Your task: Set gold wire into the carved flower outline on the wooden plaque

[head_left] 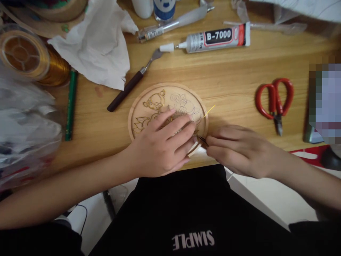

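A round wooden board (135,99) with a raised rim lies on the table in front of me. Gold wire outlines (156,101) follow part of its drawing, while thin pencil-like lines show at its upper right. My left hand (165,142) rests over the lower middle of the board, fingers spread, covering much of the design. At the board's lower right edge, my right hand (237,147) is closed around dark, slim-tipped tweezers (203,139), mostly hidden by the fingers. A short piece of gold wire (210,111) sticks out past the right rim.
Behind the board lie a palette knife (126,90), a B-7000 glue tube (218,38) and a pen (173,25). Red-handled snips (277,99) are on the right. Crumpled tissue (98,46), a gold wire spool (34,55), a green pencil (71,105) and plastic bags (26,131) crowd the left.
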`<state>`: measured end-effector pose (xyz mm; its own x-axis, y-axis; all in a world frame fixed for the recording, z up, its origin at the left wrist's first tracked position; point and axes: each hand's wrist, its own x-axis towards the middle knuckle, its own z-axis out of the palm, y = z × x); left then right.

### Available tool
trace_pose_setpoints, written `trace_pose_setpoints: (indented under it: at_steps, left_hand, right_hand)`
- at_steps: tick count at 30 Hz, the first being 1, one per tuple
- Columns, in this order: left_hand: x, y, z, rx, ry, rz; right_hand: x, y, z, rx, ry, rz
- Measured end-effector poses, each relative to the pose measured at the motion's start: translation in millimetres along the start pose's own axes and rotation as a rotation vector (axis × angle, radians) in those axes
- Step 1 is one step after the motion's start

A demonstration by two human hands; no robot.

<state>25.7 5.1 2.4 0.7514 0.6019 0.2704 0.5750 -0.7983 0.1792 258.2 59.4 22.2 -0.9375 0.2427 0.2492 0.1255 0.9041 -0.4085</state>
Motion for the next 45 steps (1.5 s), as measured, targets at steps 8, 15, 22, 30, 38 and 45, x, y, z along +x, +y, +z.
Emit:
trace_pose_setpoints:
  at_steps: [8, 15, 22, 30, 38, 45]
  left_hand:
    - [-2, 1, -0.2, -0.015, -0.003, -0.011]
    - [-2, -1, -1.8, -0.187, -0.005, -0.097]
    - [1, -3, -3.8, -0.378, 0.0, -0.193]
    - [0, -4, -5.4, -0.349, 0.08, -0.222]
    - [-3, 1, -6.8, -0.109, 0.249, -0.22]
    - [-4, 26, -1.8, 0.004, 0.022, -0.163]
  right_hand:
    - [-17, -3, 8, 0.234, 0.105, 0.246]
    - [-42, -24, 25, 0.471, 0.39, 0.643]
    - [-47, -39, 38, 0.496, 0.484, 0.646]
    - [-38, -41, 41, 0.542, 0.601, 0.689]
    - [-36, -40, 46, 0.549, 0.657, 0.678]
    - [-26, -50, 47, 0.481, 0.665, 0.774]
